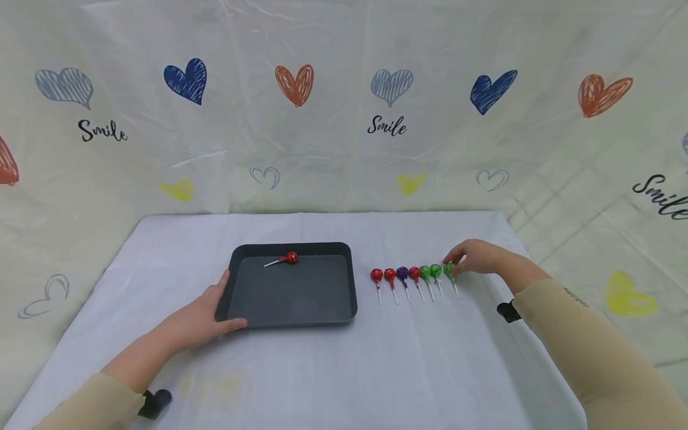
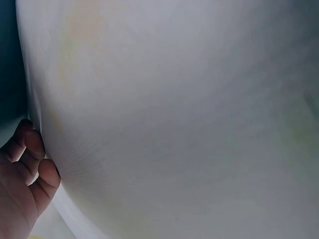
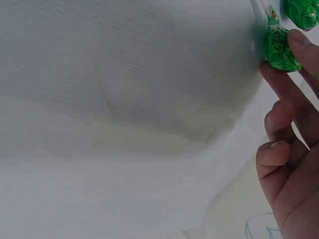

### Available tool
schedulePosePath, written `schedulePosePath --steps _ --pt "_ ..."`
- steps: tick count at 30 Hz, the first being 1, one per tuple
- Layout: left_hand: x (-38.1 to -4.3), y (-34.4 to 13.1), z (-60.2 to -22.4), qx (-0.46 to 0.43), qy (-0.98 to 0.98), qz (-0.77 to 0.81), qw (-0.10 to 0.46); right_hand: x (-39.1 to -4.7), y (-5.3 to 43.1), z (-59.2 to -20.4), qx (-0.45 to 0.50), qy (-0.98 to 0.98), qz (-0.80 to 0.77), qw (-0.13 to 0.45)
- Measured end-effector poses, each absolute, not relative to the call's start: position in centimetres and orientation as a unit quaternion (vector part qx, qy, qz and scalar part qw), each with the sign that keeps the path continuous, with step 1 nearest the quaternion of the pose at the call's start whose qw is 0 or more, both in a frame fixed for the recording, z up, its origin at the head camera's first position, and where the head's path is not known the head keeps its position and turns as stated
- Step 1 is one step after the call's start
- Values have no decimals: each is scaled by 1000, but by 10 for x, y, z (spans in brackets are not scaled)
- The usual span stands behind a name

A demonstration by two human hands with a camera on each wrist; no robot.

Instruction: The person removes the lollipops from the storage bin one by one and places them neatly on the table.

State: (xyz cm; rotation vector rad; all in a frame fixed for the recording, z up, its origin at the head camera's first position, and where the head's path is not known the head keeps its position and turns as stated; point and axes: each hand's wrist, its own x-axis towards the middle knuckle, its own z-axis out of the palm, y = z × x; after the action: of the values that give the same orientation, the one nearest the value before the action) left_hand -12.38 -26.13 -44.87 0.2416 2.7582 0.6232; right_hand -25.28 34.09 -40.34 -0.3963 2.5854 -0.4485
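Note:
My left hand (image 1: 196, 313) holds the near left corner of a dark grey baking tray (image 1: 290, 298), thumb at the front rim and a finger along the left side. One red-wrapped lollipop (image 1: 291, 257) lies in the tray near its far side, stick pointing left. Over on the right, my right hand (image 1: 478, 257) pinches the wrapped head of a green lollipop (image 3: 281, 50) between thumb and index finger. This lollipop is at the right end of a row, slightly apart from another green lollipop (image 1: 436, 271). In the right wrist view the other fingers are curled.
Left of the held lollipop, the row runs with a green (image 1: 425, 273), a red (image 1: 414, 273), a purple (image 1: 402, 273) and red lollipops (image 1: 377, 275), sticks toward me. A white cloth covers the table (image 1: 376, 370). Behind it hangs a heart-printed curtain (image 1: 333, 137).

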Motion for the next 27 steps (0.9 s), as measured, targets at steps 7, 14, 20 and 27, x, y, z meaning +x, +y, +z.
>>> schedulePosePath --steps 7,14,20,27 --pt "-123 -263 -449 86 960 218 151 -252 339 -404 -144 944 -174 240" --pt "-120 -264 -449 97 975 166 111 -252 336 -404 -144 947 -174 229" --pt "-118 -264 -447 122 982 133 61 -251 338 -403 -153 947 -171 225" --pt "-117 -264 -446 133 983 117 46 -249 341 -402 -154 947 -176 221"
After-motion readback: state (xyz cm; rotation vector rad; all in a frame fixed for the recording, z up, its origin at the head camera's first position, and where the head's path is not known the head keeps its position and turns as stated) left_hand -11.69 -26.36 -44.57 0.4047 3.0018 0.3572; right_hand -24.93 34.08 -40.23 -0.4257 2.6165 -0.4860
